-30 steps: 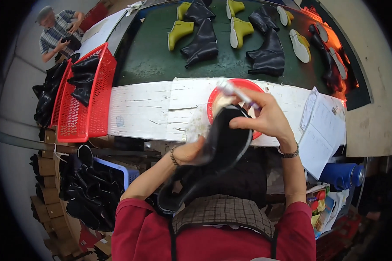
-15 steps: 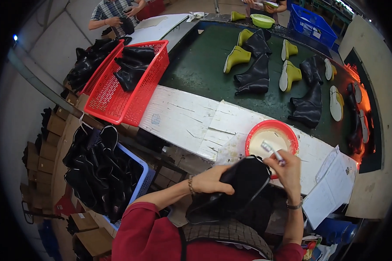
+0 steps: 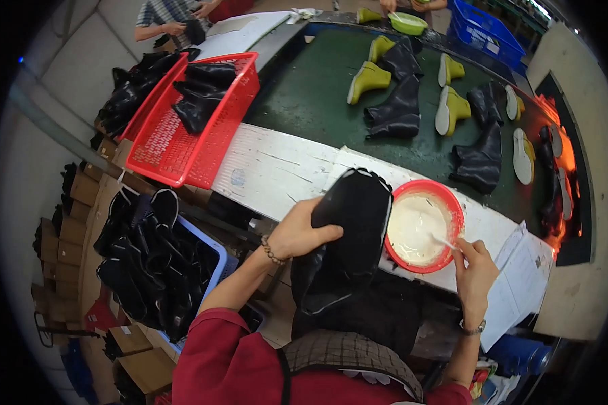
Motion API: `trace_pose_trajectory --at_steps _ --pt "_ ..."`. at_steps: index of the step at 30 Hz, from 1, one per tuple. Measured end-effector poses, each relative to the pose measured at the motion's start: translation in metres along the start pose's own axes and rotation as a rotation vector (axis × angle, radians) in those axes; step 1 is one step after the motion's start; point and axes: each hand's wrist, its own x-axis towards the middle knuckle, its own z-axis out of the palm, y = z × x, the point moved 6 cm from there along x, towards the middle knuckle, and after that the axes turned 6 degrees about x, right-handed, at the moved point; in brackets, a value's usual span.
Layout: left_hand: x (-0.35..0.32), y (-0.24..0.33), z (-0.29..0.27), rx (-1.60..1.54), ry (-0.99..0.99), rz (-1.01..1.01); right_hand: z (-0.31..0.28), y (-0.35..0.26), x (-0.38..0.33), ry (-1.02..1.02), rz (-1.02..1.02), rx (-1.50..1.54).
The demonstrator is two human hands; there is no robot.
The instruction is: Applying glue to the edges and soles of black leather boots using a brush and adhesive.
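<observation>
My left hand [image 3: 306, 229] grips a black boot upper [image 3: 353, 233], its flat underside turned up and a pale line along its edge. In my right hand [image 3: 475, 270] is a brush [image 3: 444, 241] with a pale handle. The brush's head dips into cream-coloured liquid [image 3: 415, 229], so its bristles cannot be made out. A red bowl [image 3: 460, 226] holds this liquid, standing on the white worktop just right of the boot upper.
A green conveyor belt [image 3: 304, 88] carries black boot uppers and yellow-green soles [image 3: 456, 110] toward an orange-lit opening. Red baskets [image 3: 203, 169] and a blue crate [image 3: 219, 270] of black uppers stand at left. Papers [image 3: 520, 277] hang at right. Two people work across the belt.
My right hand has moved the brush from beside the boot upper into the bowl's liquid. The boot upper, in my left hand, has risen and turned more upright.
</observation>
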Motion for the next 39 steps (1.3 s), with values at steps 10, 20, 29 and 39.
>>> trace_pose_trajectory --at_steps 10,20,29,39 --pt "0.015 0.025 0.015 0.003 -0.14 -0.01 -0.008 0.028 -0.021 0.131 0.226 0.518" --pt "0.019 0.034 0.053 -0.03 -0.659 -0.077 -0.002 -0.023 0.025 0.014 -0.127 0.694" --pt "0.02 0.052 0.023 -0.067 -0.284 -0.025 -0.008 -0.015 0.011 0.036 -0.1 0.681" --pt "0.02 0.073 0.02 -0.099 -0.077 0.1 -0.012 -0.026 0.03 0.184 -0.147 0.667"
